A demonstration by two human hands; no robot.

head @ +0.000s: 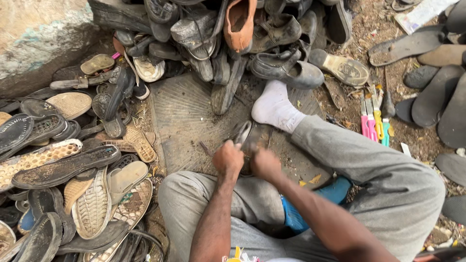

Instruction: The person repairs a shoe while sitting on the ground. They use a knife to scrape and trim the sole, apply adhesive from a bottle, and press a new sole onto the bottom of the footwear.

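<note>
2 hands: left hand (228,159), right hand (265,164) fingers grasping dark shoe (250,138) | shoe heap (218,34) ahead | soles (73,170) left

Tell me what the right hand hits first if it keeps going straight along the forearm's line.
Probably the dark shoe that the right hand already grips together with the left hand; beyond it lies the ribbed mat, though depth is unclear.

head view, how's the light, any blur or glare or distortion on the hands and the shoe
Head view: soft, even daylight with faint shadows and no glare; the left hand and right hand look slightly motion-blurred on the dark shoe; the shoe pile stays fairly sharp; wide-angle stretching shows toward the edges.
</note>
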